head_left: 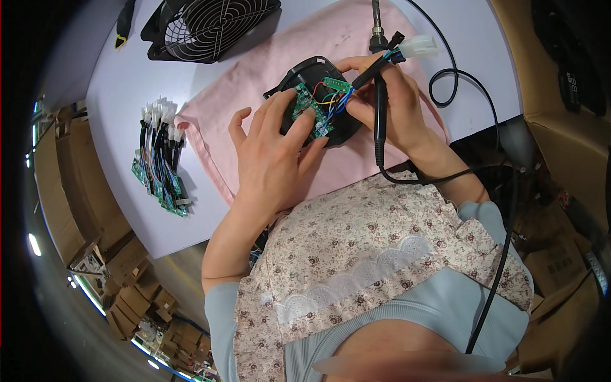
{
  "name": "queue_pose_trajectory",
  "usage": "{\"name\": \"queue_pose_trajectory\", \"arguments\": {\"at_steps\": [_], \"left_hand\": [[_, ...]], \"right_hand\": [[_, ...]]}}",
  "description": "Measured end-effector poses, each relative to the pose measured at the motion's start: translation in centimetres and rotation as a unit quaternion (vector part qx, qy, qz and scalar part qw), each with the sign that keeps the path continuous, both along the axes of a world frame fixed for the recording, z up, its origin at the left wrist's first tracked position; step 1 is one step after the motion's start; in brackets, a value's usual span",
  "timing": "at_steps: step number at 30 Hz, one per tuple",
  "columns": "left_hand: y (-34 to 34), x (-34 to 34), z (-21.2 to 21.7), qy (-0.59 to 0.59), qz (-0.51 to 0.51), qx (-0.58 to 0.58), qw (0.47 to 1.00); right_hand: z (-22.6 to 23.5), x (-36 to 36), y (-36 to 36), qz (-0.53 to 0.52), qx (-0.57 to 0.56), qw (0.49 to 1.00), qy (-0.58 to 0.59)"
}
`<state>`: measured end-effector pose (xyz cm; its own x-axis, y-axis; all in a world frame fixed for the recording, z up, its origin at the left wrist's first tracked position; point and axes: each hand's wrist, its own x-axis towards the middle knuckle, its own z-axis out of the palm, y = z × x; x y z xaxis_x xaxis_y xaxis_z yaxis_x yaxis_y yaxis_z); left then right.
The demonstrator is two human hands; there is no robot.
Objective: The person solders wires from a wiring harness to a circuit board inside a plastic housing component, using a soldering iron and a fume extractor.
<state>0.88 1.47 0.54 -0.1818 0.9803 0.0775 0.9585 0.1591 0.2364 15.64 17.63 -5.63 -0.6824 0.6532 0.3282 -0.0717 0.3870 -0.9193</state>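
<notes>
My left hand (pixel 270 156) presses fingers down on the green board (pixel 310 109) in the black housing (pixel 318 70), on the pink cloth (pixel 254 76). My right hand (pixel 388 105) clamps the soldering iron (pixel 380 121) at its wires. A pile of boards (pixel 159 159) waits on the tabletop (pixel 121 76).

Electronics workshop — circuit boards (pixel 159 175), soldering iron (pixel 380 108), stacked cardboard boxes (pixel 127 280).
</notes>
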Motion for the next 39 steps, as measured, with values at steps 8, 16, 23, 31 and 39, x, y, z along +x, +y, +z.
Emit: {"name": "queue_pose_trajectory", "arguments": {"at_steps": [8,16,23,31,39], "left_hand": [[0.4,0.2,0.5,0.079,-0.011,0.007,0.997],[-0.5,-2.8,-0.9,0.025,-0.072,0.012,0.997],[-1.8,-2.9,-2.3,-0.001,-0.109,0.008,0.994],[-1.6,-1.7,-1.4,-0.031,-0.088,0.012,0.996],[-2.3,-1.1,-1.8,-0.084,-0.075,0.008,0.994]], "right_hand": [[0.0,0.0,0.1,0.006,0.016,1.0,0.011],[-0.1,-0.1,0.0,-0.002,-0.006,1.0,0.013],[0.0,0.5,1.1,0.03,-0.023,0.999,-0.018],[1.9,3.9,4.9,-0.214,0.215,0.95,0.073],[4.0,1.3,-0.1,0.037,0.182,0.98,0.064]]}}
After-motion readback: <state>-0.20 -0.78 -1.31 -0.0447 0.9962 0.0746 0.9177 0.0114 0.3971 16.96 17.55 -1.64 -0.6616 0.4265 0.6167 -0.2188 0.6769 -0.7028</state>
